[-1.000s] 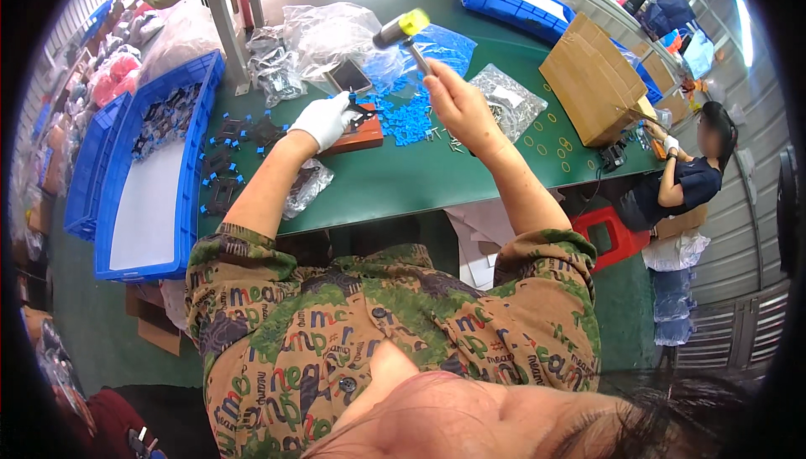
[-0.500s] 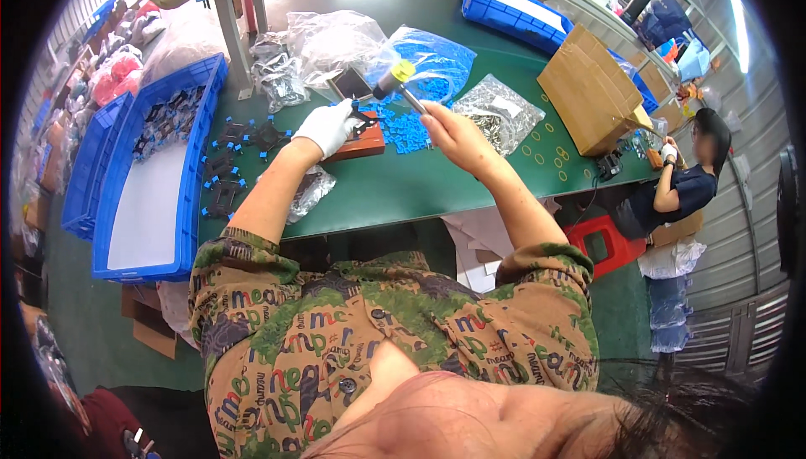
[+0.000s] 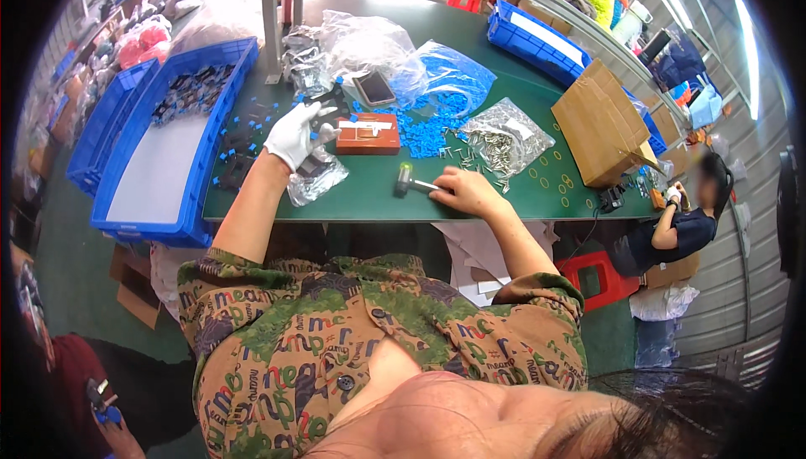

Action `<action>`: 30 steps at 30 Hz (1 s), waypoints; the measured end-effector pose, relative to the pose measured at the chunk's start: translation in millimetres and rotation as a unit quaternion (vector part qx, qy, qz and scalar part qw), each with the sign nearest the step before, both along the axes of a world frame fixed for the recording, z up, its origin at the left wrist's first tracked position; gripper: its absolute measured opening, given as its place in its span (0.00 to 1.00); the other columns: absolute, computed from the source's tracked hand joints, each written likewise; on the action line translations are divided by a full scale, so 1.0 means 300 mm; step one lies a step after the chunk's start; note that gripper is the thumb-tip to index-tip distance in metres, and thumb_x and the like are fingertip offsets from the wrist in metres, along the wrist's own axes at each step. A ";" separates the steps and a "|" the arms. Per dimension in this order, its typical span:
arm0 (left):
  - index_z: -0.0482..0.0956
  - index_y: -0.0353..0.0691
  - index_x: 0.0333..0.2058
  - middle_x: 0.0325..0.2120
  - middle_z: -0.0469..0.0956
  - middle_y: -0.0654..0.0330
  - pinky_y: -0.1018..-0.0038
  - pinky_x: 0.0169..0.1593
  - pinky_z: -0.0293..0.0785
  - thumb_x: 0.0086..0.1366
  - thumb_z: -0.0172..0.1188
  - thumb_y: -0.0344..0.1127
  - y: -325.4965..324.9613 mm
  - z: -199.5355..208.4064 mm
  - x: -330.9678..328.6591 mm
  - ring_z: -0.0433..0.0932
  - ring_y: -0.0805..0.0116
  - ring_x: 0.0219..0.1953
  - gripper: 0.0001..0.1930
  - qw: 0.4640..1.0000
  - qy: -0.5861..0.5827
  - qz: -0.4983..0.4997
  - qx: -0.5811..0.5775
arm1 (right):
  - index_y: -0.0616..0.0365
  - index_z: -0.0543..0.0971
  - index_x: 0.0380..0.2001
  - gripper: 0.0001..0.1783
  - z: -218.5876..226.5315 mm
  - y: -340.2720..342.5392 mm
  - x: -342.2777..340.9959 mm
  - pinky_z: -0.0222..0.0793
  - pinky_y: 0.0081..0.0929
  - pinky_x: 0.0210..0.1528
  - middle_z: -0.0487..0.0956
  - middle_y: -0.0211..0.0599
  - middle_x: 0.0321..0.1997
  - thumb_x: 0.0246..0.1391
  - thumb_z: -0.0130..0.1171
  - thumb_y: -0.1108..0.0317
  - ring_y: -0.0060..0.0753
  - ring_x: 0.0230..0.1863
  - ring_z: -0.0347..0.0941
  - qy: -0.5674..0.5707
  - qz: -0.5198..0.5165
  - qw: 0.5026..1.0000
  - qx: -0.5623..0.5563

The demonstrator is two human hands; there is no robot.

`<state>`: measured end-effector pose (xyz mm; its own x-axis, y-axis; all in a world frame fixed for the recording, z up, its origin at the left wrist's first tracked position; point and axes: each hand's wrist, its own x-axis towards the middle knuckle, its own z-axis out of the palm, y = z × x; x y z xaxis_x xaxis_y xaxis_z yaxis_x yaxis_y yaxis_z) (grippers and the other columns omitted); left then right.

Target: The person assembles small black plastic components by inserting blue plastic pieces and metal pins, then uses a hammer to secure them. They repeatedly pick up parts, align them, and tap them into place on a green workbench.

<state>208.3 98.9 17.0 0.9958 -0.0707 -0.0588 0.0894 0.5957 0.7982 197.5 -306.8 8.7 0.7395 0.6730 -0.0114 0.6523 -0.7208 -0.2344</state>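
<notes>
My left hand point(image 3: 294, 136), in a white glove, is open with fingers apart. Just beyond its fingertips is a dark part point(image 3: 337, 103), and a crumpled clear plastic bag point(image 3: 317, 180) lies against the wrist side. My bare right hand point(image 3: 467, 192) grips the handle of a small mallet point(image 3: 405, 180), its head low over the table's near side, dark with a yellow-green face. Between the hands and farther back is a reddish-brown block point(image 3: 368, 141) with a pale fitting on top. Several black parts with blue corners point(image 3: 239, 141) lie left of the glove.
Small blue pieces point(image 3: 424, 136) are heaped beside metal pins in a clear bag point(image 3: 508, 136). A phone point(image 3: 374, 88) rests behind the block. At left stands a blue crate point(image 3: 185, 228); at right, a cardboard box point(image 3: 600, 127) and scattered yellow rings point(image 3: 544, 182). A co-worker point(image 3: 684, 215) sits far right.
My right hand has lowered the mallet from above the block to the table's near side. My left hand has moved left, off the block, and let go of the black part.
</notes>
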 end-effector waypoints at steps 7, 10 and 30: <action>0.72 0.34 0.61 0.53 0.81 0.51 0.63 0.53 0.82 0.78 0.49 0.36 0.087 -0.112 -0.196 0.81 0.62 0.54 0.18 0.994 -0.079 0.070 -0.006 | 0.54 0.82 0.49 0.19 0.035 0.106 -0.022 0.68 0.40 0.49 0.79 0.39 0.45 0.58 0.69 0.58 0.45 0.48 0.75 -0.199 0.043 0.975 0.090; 0.73 0.34 0.60 0.52 0.81 0.53 0.67 0.51 0.81 0.79 0.49 0.35 0.074 -0.109 -0.290 0.80 0.65 0.54 0.17 0.985 -0.079 0.131 0.078 | 0.53 0.83 0.47 0.15 0.005 0.111 -0.035 0.67 0.39 0.50 0.79 0.36 0.44 0.59 0.67 0.61 0.43 0.48 0.75 -0.191 0.053 0.977 0.080; 0.76 0.42 0.53 0.41 0.81 0.61 0.68 0.45 0.85 0.79 0.52 0.35 0.118 -0.194 -0.569 0.83 0.68 0.42 0.10 0.950 -0.005 0.309 -0.033 | 0.56 0.87 0.45 0.18 0.059 0.336 0.681 0.76 0.45 0.50 0.86 0.49 0.40 0.64 0.58 0.56 0.55 0.45 0.82 -0.043 -0.065 0.991 0.110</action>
